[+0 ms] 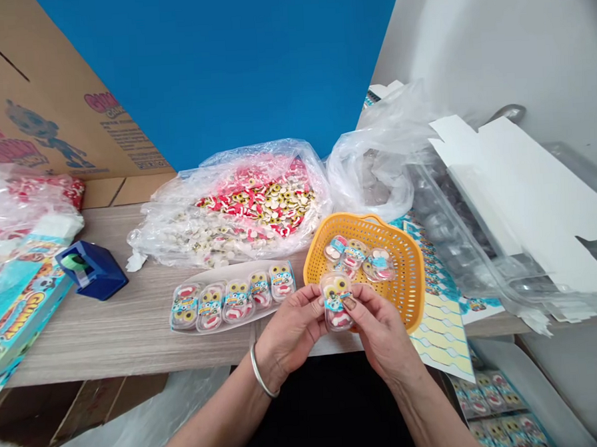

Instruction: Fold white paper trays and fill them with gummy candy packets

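Between my two hands is a small clear plastic candy container (338, 315), with eyeball gummies at its top, red-and-white pieces below and a blue label across the middle. My left hand (296, 323) grips its left side, a silver bangle on the wrist. On the other side, my right hand (378, 323) presses its thumb near the label. Just behind is a yellow plastic basket (414, 271) holding several similar containers (379, 264). To the left, a white tray (206, 274) carries a row of filled, labelled containers (238, 300).
A large plastic bag of loose gummies (262, 205) lies at the back. A blue tape dispenser (93, 269) stands left, near a printed box (27, 298). On the right are label sheets (444, 329), clear plastic packaging (448, 222) and white cardboard (531, 178).
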The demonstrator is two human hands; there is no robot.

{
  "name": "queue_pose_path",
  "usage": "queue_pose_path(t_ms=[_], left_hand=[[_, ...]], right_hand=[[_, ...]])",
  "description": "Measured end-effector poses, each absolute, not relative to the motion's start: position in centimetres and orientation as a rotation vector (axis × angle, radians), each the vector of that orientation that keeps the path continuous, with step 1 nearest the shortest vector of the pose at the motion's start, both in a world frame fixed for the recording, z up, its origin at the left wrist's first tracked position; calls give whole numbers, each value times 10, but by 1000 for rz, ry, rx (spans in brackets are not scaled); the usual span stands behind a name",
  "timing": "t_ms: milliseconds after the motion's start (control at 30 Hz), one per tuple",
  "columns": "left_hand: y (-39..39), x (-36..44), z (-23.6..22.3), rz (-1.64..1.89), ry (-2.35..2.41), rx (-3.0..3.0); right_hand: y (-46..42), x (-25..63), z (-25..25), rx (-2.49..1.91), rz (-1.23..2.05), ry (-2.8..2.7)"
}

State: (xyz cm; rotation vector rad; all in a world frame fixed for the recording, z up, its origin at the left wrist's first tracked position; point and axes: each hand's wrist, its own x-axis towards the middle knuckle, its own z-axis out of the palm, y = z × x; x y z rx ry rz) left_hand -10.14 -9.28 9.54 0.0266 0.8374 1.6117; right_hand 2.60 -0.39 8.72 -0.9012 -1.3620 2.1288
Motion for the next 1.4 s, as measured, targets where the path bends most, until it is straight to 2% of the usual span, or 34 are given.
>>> queue_pose_path(t_ms=[167, 433, 700, 833, 900, 1000, 1133, 1400], left_hand=[[-96, -101, 97, 1567, 816, 19], [-103, -95, 112, 1775, 1007, 131], [-130, -110, 101, 1721, 1407, 461], [-150, -137, 97, 1683, 1657, 607], [-163, -155, 94, 1595, 2016, 837], [-183, -181, 86, 1168, 2476, 1334], [-198, -200, 71, 683, 2575, 1678], [-208, -206, 54, 649, 2579, 1663]], right_hand=[[-11, 23, 92, -943, 2021, -1382], [-23, 13, 97, -954, 1881, -1395], [-20, 3, 104, -847, 1855, -1930], [-14, -27, 117, -814, 1936, -1934], [-12, -46, 117, -837, 1862, -1975], [-11, -72, 107, -848, 1668, -2149], [-18, -97, 92, -791, 1308, -2479], [-39, -116, 85, -803, 881, -2866]])
